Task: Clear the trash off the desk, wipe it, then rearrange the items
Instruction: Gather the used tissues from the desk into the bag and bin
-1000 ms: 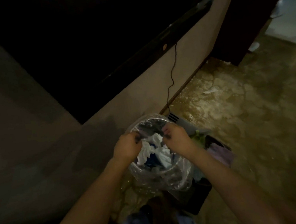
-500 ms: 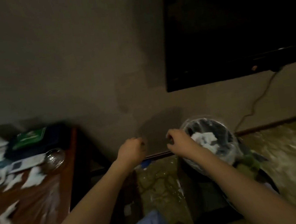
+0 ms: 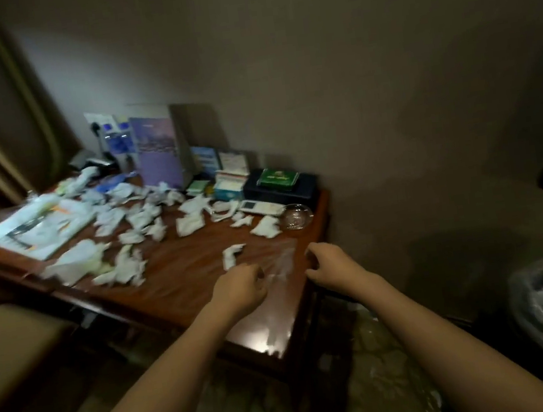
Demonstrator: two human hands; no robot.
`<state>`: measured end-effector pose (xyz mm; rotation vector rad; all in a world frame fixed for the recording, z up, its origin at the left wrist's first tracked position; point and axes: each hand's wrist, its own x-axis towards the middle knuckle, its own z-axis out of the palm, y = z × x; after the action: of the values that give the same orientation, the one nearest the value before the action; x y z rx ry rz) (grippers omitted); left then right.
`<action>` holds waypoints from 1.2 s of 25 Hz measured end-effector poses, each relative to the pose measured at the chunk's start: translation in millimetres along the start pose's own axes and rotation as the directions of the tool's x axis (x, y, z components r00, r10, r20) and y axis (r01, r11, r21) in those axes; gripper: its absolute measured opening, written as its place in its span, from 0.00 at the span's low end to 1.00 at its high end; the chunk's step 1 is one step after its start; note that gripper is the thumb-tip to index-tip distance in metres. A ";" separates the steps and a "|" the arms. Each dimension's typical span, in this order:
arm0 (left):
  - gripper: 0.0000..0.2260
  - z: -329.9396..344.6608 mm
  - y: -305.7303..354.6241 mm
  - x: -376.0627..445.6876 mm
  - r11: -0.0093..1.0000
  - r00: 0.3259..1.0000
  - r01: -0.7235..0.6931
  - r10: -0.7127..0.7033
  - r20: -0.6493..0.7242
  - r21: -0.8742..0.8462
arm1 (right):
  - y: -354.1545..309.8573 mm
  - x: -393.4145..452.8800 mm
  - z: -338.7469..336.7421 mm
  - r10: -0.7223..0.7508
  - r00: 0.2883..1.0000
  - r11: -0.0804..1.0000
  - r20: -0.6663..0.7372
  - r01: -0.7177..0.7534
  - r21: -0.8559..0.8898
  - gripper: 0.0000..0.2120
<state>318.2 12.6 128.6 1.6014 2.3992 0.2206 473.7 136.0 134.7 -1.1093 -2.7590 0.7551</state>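
The brown wooden desk [image 3: 187, 286] is littered with several crumpled white tissues [image 3: 189, 224], one small piece [image 3: 232, 256] lying closest to my hands. A clear plastic wrapper [image 3: 283, 263] lies near the desk's right edge. My left hand [image 3: 239, 289] hovers over the near right part of the desk, fingers curled, holding nothing. My right hand [image 3: 331, 265] is at the desk's right edge, fingers curled too and empty. The trash bin [image 3: 522, 283], lined with a clear bag and holding white paper, stands on the floor at the lower right.
A magazine [image 3: 38, 229] lies at the desk's left. Along the back stand display cards [image 3: 156, 152], a tissue box [image 3: 229, 185] and a dark box with a green pack [image 3: 278, 178]. A remote [image 3: 259, 206] and glass ashtray [image 3: 296, 216] sit near the right edge. A chair [image 3: 2, 345] stands left.
Both hands left the trash bin, where they had dropped white paper, and swung left to the desk. The view turned from the bin to the desk.
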 end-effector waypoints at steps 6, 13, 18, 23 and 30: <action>0.16 -28.7 -116.0 -53.7 0.989 0.989 0.138 -0.140 0.051 0.049 | -102.1 22.0 68.8 -0.043 0.996 0.999 0.076 0.044 -0.010 0.17; 0.16 -20.4 -162.8 -35.7 0.993 0.989 0.115 -0.115 0.092 0.013 | -121.8 66.6 100.1 0.042 0.997 0.998 0.061 -0.039 -0.048 0.16; 0.16 -7.7 -191.7 25.8 0.995 0.986 0.103 -0.102 0.131 -0.001 | -115.2 125.4 129.7 0.129 0.990 0.992 0.063 -0.128 -0.021 0.19; 0.16 3.7 -224.7 117.7 0.994 0.963 0.107 -0.105 0.248 0.003 | -103.0 194.7 162.7 0.174 0.977 0.984 0.123 -0.178 0.023 0.25; 0.20 2.3 -245.4 214.4 0.994 0.963 0.098 -0.107 0.247 0.046 | -83.8 258.6 183.5 0.246 0.934 0.969 0.260 -0.235 -0.073 0.29</action>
<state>23.1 115.9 36.4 1.4182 2.2924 -0.0386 185.7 180.6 -15.7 -1.4760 -2.8984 0.9447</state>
